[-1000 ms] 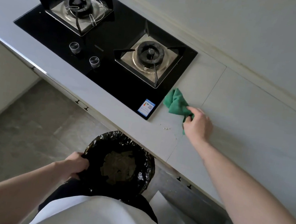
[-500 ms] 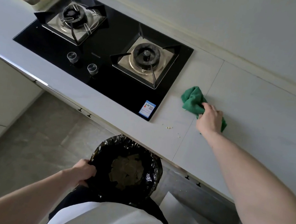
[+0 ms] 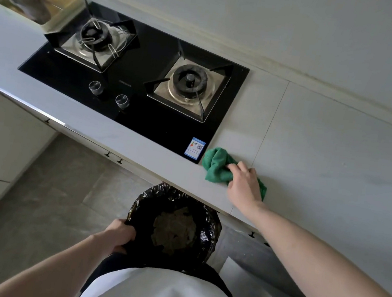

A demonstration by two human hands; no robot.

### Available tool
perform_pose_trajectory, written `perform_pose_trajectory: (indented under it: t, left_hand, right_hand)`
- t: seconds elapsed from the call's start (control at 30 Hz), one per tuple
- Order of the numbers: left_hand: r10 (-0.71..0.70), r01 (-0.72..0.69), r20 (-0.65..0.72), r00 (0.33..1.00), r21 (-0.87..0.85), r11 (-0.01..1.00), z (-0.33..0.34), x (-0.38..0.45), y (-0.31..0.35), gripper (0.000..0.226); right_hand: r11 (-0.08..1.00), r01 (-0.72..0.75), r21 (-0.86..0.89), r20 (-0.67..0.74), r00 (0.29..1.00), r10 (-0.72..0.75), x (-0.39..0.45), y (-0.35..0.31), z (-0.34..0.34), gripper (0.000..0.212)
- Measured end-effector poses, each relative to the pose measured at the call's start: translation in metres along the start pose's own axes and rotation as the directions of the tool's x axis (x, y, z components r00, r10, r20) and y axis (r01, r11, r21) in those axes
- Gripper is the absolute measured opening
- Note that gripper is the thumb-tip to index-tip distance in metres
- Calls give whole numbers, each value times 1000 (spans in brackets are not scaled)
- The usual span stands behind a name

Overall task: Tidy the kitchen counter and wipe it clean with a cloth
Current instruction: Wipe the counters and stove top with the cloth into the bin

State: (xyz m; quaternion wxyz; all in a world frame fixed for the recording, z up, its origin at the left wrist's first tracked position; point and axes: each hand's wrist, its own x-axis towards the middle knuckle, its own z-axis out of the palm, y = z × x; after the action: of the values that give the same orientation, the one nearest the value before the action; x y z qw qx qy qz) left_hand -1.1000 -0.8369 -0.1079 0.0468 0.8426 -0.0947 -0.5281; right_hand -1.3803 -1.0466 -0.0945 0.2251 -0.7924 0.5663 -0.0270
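Low in the middle, your left hand (image 3: pixel 119 234) grips the rim of the round bin lined with a black plastic bag (image 3: pixel 173 226), same as before. Right of it, your right hand (image 3: pixel 244 183) presses the bunched green cloth (image 3: pixel 216 165), now pulled nearer the pale grey table (image 3: pixel 328 155) edge; the crumbs are gone.

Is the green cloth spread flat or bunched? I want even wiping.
Bunched: the green cloth sits crumpled in folds on the counter under the right hand.

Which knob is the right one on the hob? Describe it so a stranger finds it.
Start at the black hob set into the counter. Two round knobs sit along its front edge between the burners. The right knob lies nearer the blue sticker.
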Motion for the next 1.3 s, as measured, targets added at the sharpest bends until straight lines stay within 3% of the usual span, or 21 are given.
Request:
perform_pose_trajectory:
  t: [0.2, 0.47, 0.53, 0.63, 0.73, 0.83, 0.93, 1.07, 1.17, 1.3]
  left_hand:
    - [19, -19, 5, 1000, -28, 999, 1, -2, -1, 12]
    - [17, -15, 21, 1000, -73, 997, 5, 3, -6, 12]
    - [20, -19, 25, 999, -69, 997, 5, 4, -7, 13]
    - [31, -30, 23, 999, -54, 998, 6, 3, -8, 13]
    - [36, -35, 28, 999, -55, 998, 6, 0, -10, 16]
    - [43, -41, 24, 999, -63, 997, 5, -1, -10, 16]
    - [47, -46, 17, 999, -67, 997, 6, -4, -9, 13]
    - [43, -42, 29, 999, -63, 997, 6, -4, -9, 16]
    - [43, -41, 36, 998, -61, 997, 4, -3, -9, 18]
    - [39, -37, 31, 999, -57, 998, 3, -6, -8, 18]
  right_hand:
    - [992, 15, 129, 46, 999, -21, -38, -39, 23, 43]
    - [947, 65, 316, 264, 952, -153, -69, -80, 38, 47]
    - [937, 68, 344, 229, 961, -154, -69, -78, 31, 44]
    - [921, 67, 384, 43, 995, -91, -52, -63, 8, 38]
    - [940, 64, 336, -158, 987, -11, -26, -37, -19, 33]
    - [966, 14, 259, -227, 973, 47, 2, -11, -35, 34]
    - [983, -72, 166, -178, 979, 102, 26, 7, -33, 38]
    - [990, -140, 24, 29, 990, 139, 36, 1, -17, 50]
    - [980, -197, -1, 19, 980, 197, 32, -12, -7, 53]
    - [994, -104, -19, 10, 994, 104, 15, -25, 4, 40]
